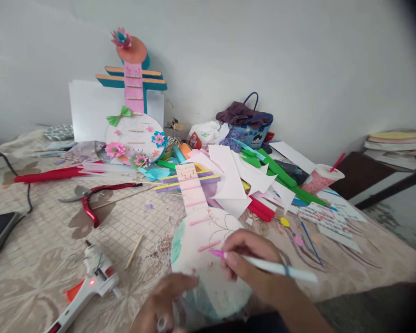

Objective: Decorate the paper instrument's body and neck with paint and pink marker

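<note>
Close to the near edge of the bench (48, 259) lies the round board (190, 240), a pale pink strip (193, 192) running away from it. The right hand (251, 254) pinches a pen (275, 267), its pink tip by a raised pink bar; whether it touches, I can't tell. The left hand (159, 300) bends round the board's near left rim, though I can't see whether it grips. I'd want that rim steadied, strokes short and light, and knuckles lifted off anything wet. Beyond the strip, heaped paper (229, 171) crowds the far side. There's more elbow room leftward, broken by a wooden stick (134, 252), until the glue gun (95, 282); its red light suggests keeping sleeves away. Rightward, the blue stick (312, 243) lies well apart.
</note>
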Demonstrator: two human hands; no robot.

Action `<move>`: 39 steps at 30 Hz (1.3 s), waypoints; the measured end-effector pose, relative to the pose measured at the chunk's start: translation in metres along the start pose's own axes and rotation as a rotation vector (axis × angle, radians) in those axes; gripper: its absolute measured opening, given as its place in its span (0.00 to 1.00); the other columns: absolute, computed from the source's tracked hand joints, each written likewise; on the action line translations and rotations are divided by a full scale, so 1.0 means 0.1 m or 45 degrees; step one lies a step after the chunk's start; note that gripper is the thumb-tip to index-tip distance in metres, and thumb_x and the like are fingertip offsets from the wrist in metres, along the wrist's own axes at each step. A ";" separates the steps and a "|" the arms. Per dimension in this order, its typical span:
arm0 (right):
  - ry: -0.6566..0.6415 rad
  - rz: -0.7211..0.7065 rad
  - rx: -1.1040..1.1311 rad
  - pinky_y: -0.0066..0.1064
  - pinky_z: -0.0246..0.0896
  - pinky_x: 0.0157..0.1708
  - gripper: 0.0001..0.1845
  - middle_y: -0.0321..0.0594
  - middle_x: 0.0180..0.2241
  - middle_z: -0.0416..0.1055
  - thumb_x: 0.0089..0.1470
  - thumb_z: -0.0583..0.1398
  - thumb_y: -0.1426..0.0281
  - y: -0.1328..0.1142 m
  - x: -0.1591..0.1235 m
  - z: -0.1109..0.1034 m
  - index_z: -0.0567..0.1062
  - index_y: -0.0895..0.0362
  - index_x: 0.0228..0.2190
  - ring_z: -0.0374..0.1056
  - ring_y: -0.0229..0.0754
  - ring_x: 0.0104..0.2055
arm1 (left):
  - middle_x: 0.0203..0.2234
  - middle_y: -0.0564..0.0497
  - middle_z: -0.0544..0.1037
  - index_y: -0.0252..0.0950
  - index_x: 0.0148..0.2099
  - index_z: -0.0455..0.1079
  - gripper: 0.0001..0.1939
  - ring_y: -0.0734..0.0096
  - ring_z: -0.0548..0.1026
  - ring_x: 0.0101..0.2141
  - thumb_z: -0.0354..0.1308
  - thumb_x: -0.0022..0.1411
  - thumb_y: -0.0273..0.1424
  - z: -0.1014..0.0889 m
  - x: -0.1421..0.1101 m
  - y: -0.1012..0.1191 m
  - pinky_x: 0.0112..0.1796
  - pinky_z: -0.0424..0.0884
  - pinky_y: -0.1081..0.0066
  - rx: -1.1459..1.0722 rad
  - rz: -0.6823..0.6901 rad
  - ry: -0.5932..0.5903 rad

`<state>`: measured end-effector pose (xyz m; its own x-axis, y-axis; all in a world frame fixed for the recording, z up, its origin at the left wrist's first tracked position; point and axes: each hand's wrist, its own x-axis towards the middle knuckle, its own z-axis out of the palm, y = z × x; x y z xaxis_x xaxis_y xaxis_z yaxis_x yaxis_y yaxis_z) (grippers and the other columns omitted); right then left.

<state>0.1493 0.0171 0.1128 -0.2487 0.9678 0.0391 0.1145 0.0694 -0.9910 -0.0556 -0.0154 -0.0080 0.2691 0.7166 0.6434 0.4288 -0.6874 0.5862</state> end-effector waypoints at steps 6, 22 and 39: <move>-0.669 0.194 -0.692 0.19 0.56 0.19 0.04 0.33 0.23 0.69 0.48 0.57 0.71 0.01 0.66 -0.14 0.72 0.58 0.27 0.66 0.32 0.22 | 0.46 0.44 0.73 0.37 0.44 0.61 0.12 0.64 0.72 0.47 0.54 0.58 0.33 -0.10 0.17 -0.04 0.42 0.74 0.64 0.445 -0.043 -0.061; -0.909 0.404 -1.088 0.21 0.61 0.18 0.06 0.34 0.22 0.71 0.38 0.55 0.69 -0.31 1.02 0.19 0.69 0.56 0.24 0.69 0.36 0.23 | 0.45 0.45 0.73 0.38 0.35 0.58 0.05 0.63 0.68 0.50 0.53 0.59 0.31 0.00 0.10 0.00 0.44 0.72 0.62 0.557 0.036 -0.028; -1.056 0.430 -1.092 0.21 0.61 0.20 0.05 0.34 0.21 0.70 0.38 0.56 0.69 -0.22 1.08 0.18 0.70 0.57 0.23 0.69 0.37 0.25 | 0.47 0.45 0.72 0.38 0.34 0.57 0.06 0.63 0.67 0.51 0.54 0.58 0.30 0.00 0.09 -0.02 0.46 0.72 0.63 0.515 0.036 -0.084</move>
<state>0.1032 0.1154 0.1362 -0.5823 0.5440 -0.6041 0.8054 0.2850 -0.5197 -0.0545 -0.0073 -0.0036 0.3347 0.7133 0.6158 0.7215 -0.6143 0.3194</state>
